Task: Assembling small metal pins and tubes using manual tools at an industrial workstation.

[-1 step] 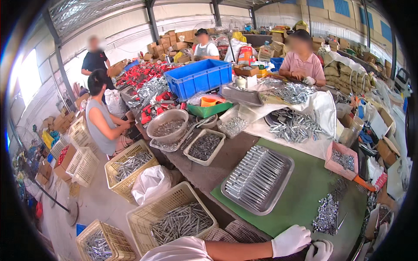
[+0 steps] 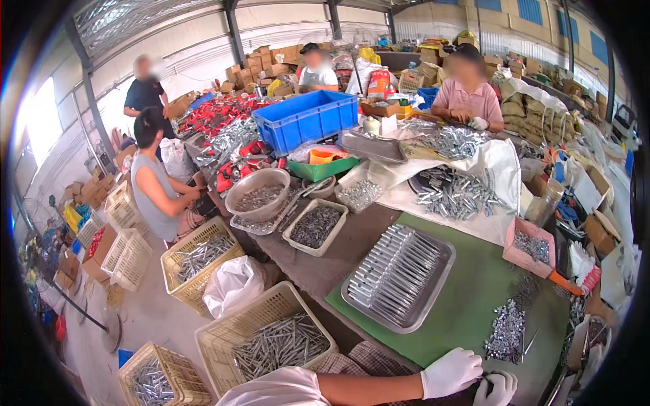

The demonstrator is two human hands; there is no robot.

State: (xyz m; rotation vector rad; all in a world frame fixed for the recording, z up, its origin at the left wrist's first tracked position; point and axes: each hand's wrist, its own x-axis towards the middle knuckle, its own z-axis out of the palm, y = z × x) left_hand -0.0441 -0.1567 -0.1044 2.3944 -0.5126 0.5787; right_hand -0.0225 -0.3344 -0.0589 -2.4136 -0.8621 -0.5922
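My left hand (image 2: 451, 373), in a white glove, is at the front edge of the green mat (image 2: 467, 264). Its fingers are closed and point down toward my right hand (image 2: 496, 389), also gloved, with curled fingers. Something small and dark shows between the two hands; I cannot make out what it is. Just beyond them lies a heap of small shiny metal nuts (image 2: 505, 331), with a thin metal rod (image 2: 531, 342) beside it. A metal tray (image 2: 433, 298) holds rows of silver metal rods (image 2: 396, 271) on the mat.
Left of my arm stands a cream crate (image 2: 206, 352) of metal rods. Along the table are a tub of dark screws (image 2: 317, 227), a bowl (image 2: 233, 199), a blue bin (image 2: 305, 128) and a pink box (image 2: 511, 247). Several co-workers, one in pink (image 2: 467, 101), are around the table.
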